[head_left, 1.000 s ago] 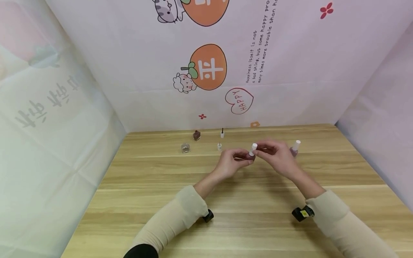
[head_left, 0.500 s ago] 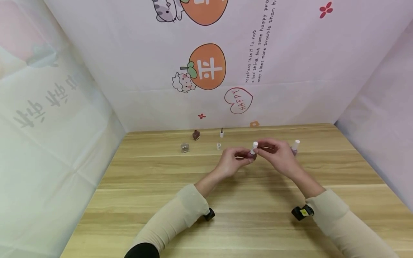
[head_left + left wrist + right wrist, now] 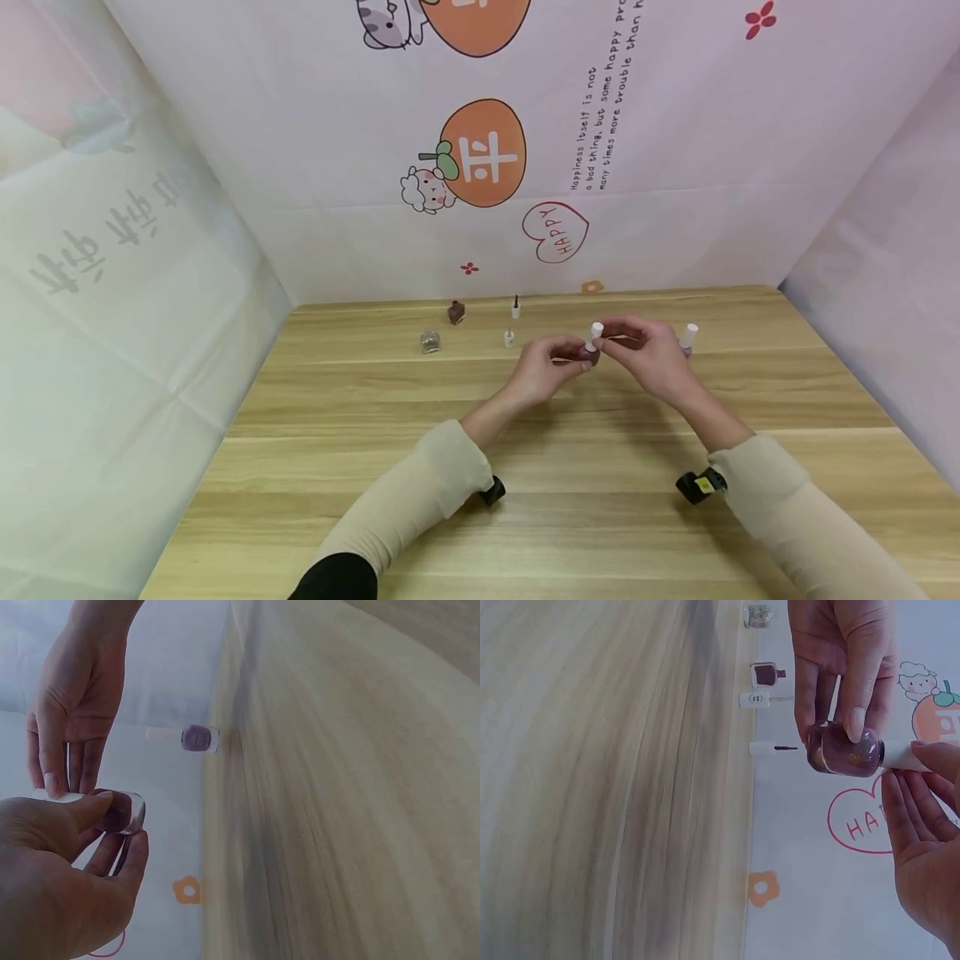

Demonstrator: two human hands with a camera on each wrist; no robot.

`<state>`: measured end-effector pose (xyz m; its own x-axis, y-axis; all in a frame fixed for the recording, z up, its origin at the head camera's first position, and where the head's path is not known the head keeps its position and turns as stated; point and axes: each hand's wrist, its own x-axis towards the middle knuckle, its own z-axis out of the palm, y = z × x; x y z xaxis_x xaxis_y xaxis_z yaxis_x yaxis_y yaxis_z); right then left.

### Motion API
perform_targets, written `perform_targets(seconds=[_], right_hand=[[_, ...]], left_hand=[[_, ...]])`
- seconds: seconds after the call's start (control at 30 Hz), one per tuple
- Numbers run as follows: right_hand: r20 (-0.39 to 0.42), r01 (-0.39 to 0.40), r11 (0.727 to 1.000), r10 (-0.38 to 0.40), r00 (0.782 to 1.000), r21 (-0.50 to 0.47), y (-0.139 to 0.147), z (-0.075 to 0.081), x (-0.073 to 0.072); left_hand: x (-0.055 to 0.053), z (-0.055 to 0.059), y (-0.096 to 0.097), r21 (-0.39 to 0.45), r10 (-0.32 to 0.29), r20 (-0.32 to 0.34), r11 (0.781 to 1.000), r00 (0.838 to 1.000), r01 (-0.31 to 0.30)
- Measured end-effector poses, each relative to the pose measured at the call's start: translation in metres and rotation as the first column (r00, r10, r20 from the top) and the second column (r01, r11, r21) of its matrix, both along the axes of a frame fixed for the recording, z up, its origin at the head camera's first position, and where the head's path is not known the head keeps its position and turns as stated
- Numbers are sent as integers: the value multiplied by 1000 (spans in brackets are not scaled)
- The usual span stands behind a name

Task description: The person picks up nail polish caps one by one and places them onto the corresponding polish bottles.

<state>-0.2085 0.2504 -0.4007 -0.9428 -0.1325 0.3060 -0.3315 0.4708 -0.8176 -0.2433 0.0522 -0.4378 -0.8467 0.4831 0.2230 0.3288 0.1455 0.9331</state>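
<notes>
My left hand (image 3: 542, 368) grips the glass body of a purple nail polish bottle (image 3: 847, 750) between thumb and fingers, above the table. On its white cap (image 3: 597, 329) the thumb and fingers of my right hand (image 3: 651, 358) pinch. The cap sits on the bottle's neck, as the right wrist view shows; whether it is tight I cannot tell. Behind my right hand stands another capped purple nail polish bottle (image 3: 198, 738), partly hidden in the head view.
At the back left are an uncapped clear bottle (image 3: 430, 342) and an uncapped dark brown bottle (image 3: 456, 312). Two white brush caps (image 3: 509, 339) stand right of them, brushes up. A printed cloth wall (image 3: 337, 250) rises along the table's (image 3: 337, 467) back edge.
Both hands have moved slightly up and away with the bottle between them. My right fingers stay on the cap. The other bottles and brush caps have not moved.
</notes>
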Motion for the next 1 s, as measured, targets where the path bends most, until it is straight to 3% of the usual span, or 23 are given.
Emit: perform_targets(seconds=[0.53,1.0], right_hand=[[-60,116,993,-117,991,-17,8,-7,-22],[17,208,967,-208,978,-144,13,-2,-39]], left_hand=[[-26,1,26,-63,76,15,995,997,-75],[-53,0,61,-70,104,1,992,995,-104]])
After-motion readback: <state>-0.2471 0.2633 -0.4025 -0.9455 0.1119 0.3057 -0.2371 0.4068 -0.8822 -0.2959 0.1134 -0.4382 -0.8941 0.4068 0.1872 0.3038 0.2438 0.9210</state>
